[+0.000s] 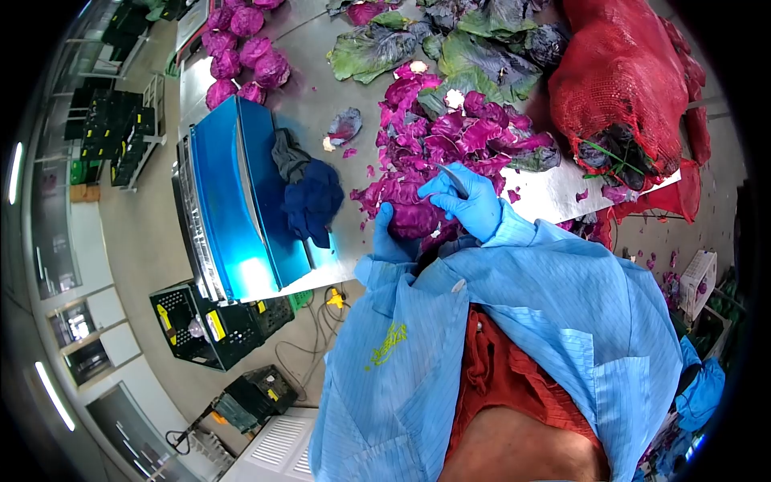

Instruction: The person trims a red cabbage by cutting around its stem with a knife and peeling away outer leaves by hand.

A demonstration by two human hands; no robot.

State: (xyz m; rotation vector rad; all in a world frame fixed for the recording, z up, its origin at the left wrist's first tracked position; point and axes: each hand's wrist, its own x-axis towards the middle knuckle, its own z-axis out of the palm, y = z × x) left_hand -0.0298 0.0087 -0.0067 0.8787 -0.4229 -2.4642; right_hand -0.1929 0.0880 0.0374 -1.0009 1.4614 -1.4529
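Both my hands wear blue gloves. My left hand (389, 239) is wrapped round the left side of a red cabbage (414, 219) at the near edge of the table. In my right hand (472, 203) is a knife (454, 181), its blade partly hidden by the fingers; that hand is just right of the cabbage's top. Beyond them lies a heap of torn purple leaves (442, 136) with pale stem pieces among them. Part of the cabbage's underside is out of sight behind my sleeves.
Trimmed cabbages (255, 52) are gathered at the far left of the metal table (321, 100). Nearer stand a blue machine (233, 193) and dark cloths (312, 197). Green outer leaves (377, 50) lie at the back, a red mesh sack (614, 76) at the right. Black crates (213, 329) and cables sit on the floor.
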